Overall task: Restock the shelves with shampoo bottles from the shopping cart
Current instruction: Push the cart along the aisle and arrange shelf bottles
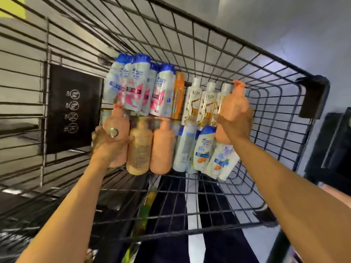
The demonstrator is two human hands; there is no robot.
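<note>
I look down into a black wire shopping cart (237,59) with several shampoo bottles lying in two rows. My left hand (106,143) grips a peach pump bottle (118,122) at the left end of the near row. My right hand (235,124) grips another peach pump bottle (234,103), lifted above the right side of the rows. Beside the left hand lie a tan pump bottle (139,149) and a third peach one (162,147). White bottles with blue caps (136,82) fill the far left, with an orange bottle (178,93) and white-and-gold bottles (207,99) next to them.
A black plate with white symbols (74,109) hangs on the cart's left wall. Further white bottles (203,147) lie in the near row on the right. The cart's wire floor near me (190,202) holds no bottles. A dark object (334,145) stands outside the cart on the right.
</note>
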